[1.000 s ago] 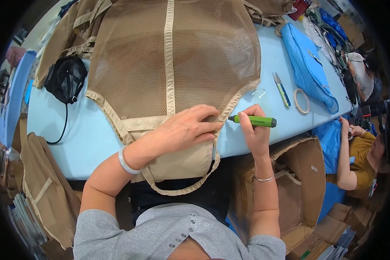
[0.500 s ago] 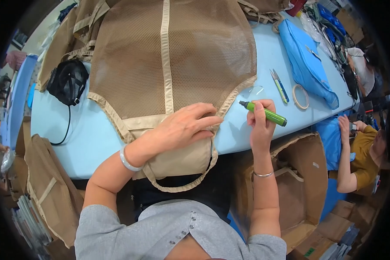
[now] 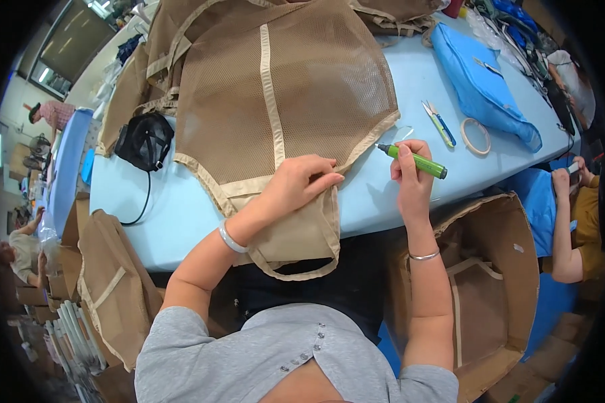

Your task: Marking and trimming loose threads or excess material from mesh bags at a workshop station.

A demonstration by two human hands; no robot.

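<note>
A brown mesh bag (image 3: 323, 87) with beige trim lies spread over the light blue table. Its beige fabric end and loop handle (image 3: 302, 274) hang over the near edge. My left hand (image 3: 294, 185) rests on the beige part, with thumb and fingers closed on the trim at the mesh corner. Held in my right hand (image 3: 413, 176) is a green marker (image 3: 425, 165), its dark tip pointing left toward the bag. The marker is apart from the fabric. Beyond it lie thread snips (image 3: 439, 125) and a tape roll (image 3: 476, 137).
A blue fabric bag (image 3: 480, 84) lies at the right, a black mesh pouch with a cord (image 3: 143, 142) at the left. Below the table's right edge stands an open cardboard box (image 3: 517, 295) holding mesh pieces. A co-worker's arm (image 3: 566, 232) shows at the far right.
The fingers of my left hand have drawn together on the trim. My right hand still holds the marker. The whole view has shifted, with things on the left now further right.
</note>
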